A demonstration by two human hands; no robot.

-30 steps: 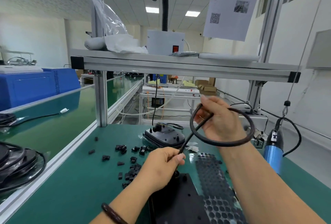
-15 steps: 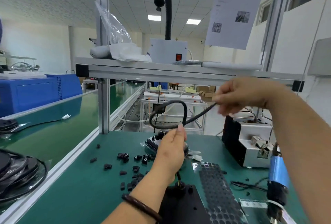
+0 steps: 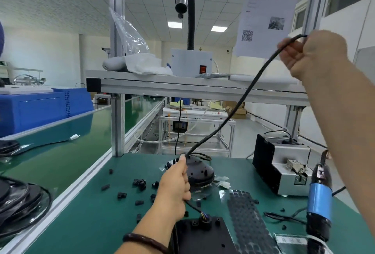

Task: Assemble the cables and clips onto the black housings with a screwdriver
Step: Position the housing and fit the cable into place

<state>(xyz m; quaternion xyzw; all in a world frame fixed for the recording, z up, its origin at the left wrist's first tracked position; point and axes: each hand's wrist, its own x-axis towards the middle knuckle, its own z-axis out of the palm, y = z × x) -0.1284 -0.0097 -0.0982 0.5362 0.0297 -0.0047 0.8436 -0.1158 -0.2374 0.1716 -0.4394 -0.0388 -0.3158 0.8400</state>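
Observation:
A black cable (image 3: 241, 99) runs from a flat black housing (image 3: 200, 235) at the near edge of the green bench, through my left hand (image 3: 175, 184), then slants up to my right hand (image 3: 312, 55). My left hand grips it low, just above the bench. My right hand pinches the free end, raised high at the upper right, so the cable is stretched nearly straight. Several small black clips (image 3: 140, 183) lie scattered on the bench left of my left hand. A blue-bodied electric screwdriver (image 3: 319, 203) hangs at the right, untouched.
A second domed black housing (image 3: 199, 170) sits behind my left hand. A sheet of black round pads (image 3: 249, 219) lies right of the flat housing. A grey and black machine (image 3: 284, 166) stands at the right. Coiled cables (image 3: 18, 203) lie at the far left. A metal shelf (image 3: 192, 86) crosses overhead.
The cable's loop has been pulled out straight: my right hand rose up and to the right with the free end, while my left hand stayed low, gripping the cable.

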